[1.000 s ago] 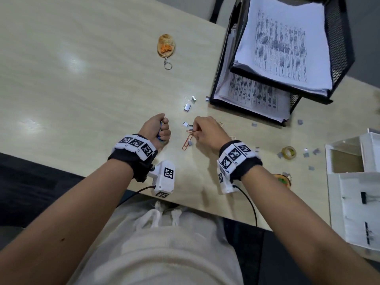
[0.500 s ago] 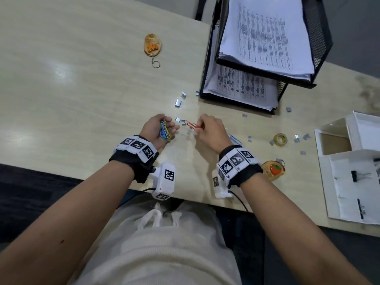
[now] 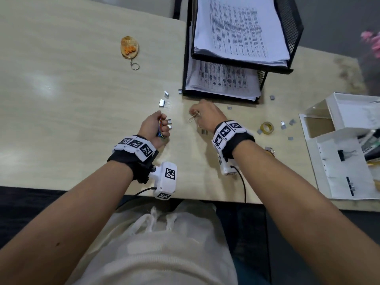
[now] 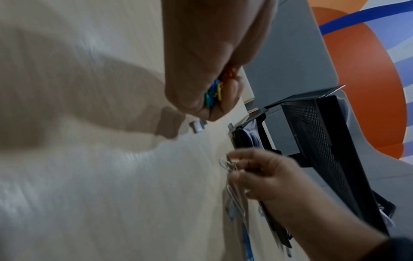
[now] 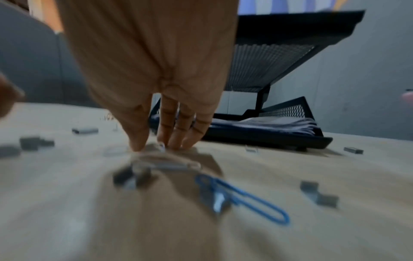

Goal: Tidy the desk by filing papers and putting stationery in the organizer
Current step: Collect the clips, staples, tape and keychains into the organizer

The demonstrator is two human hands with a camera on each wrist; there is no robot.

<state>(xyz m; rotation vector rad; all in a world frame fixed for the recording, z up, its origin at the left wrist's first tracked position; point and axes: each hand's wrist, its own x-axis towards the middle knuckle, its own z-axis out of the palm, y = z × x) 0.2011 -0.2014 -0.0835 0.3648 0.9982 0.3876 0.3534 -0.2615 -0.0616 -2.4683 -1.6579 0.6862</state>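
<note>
My left hand (image 3: pixel 162 127) is curled in a fist round a bunch of coloured paper clips (image 4: pixel 214 93), held just above the desk. A hand's width to its right, my right hand (image 3: pixel 195 113) pinches a pale metal paper clip (image 3: pixel 193 117) at the desk surface, in front of the black mesh paper tray (image 3: pixel 186 64). The left wrist view shows that clip (image 4: pixel 227 165) between thumb and fingertips. Below the right palm lie a blue paper clip (image 5: pixel 245 196) and another pale one (image 5: pixel 170 164). The white organizer (image 3: pixel 339 171) stands at the right desk edge.
Printed papers (image 3: pixel 240 27) fill both tray tiers. Several grey staple strips (image 3: pixel 162 103) lie scattered around both hands and toward the organizer. A yellow tape roll (image 3: pixel 267 127) sits right of my right wrist. An orange keychain (image 3: pixel 129 47) lies at the far left.
My right hand brought an orange clip to the left hand, then moved back right and pinched a pale clip. The left hand closed round its bunch.
</note>
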